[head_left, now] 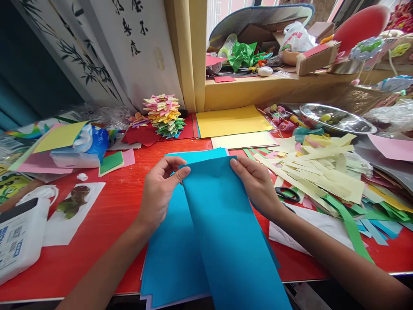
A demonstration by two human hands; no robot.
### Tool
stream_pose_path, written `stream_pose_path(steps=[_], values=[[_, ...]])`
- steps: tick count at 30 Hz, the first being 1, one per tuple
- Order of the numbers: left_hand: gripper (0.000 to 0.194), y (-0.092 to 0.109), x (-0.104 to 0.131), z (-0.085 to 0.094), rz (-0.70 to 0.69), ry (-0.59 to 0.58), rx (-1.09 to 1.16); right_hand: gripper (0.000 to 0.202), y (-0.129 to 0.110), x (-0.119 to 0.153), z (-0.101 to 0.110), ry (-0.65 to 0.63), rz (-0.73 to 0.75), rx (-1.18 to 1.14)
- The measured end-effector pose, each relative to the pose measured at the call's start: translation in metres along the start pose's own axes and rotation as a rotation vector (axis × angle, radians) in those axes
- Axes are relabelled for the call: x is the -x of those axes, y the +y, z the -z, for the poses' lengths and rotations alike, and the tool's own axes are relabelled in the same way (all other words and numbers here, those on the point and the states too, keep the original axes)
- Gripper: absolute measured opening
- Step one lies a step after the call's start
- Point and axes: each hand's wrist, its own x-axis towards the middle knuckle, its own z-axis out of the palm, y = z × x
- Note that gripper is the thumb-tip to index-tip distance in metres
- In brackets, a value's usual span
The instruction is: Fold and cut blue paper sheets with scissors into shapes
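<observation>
A long sheet of blue paper (222, 224) is held up by its far corners, its lower end running past the bottom of the view. My left hand (160, 189) pinches the left corner between thumb and fingers. At the right corner, my right hand (256, 183) grips the edge, thumb on top. Beneath lies a stack of blue sheets (171, 254) on the red table (122, 219), with a pale lilac sheet showing at its edges. Black-handled scissors (287, 194) lie beside my right wrist, partly hidden by it.
Paper strips (319, 168) in pale yellow, green and blue pile up on the right, near a metal plate (335, 119). A folded-paper tower (164, 114) and yellow card (232, 122) stand behind. On the left are a tissue pack (82, 148) and a white plastic container (21, 237).
</observation>
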Motion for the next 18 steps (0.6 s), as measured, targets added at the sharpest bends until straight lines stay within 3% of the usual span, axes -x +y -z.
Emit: stream_pose_path(steps=[4,6,9,13,15,18], values=[[0.017,-0.001,-0.006,0.003,0.213,-0.083,0.154,0.036,-0.001,-0.001,0.002,0.008,0.025,-0.058],[0.014,-0.003,-0.006,0.005,0.23,-0.103,0.147,0.035,-0.002,-0.002,0.003,0.003,0.033,-0.066],[0.011,-0.004,-0.004,0.005,0.109,-0.037,0.049,0.035,-0.001,-0.003,0.003,-0.006,0.039,-0.056],[0.005,0.001,0.004,0.003,-0.183,0.107,-0.213,0.035,0.0,-0.004,0.002,-0.013,0.025,-0.043],[0.002,0.003,0.008,0.002,-0.309,0.126,-0.319,0.035,0.0,-0.004,0.002,-0.019,-0.002,-0.061],[0.003,0.002,0.01,0.002,-0.342,0.121,-0.371,0.035,0.001,-0.005,0.002,-0.037,-0.058,-0.141]])
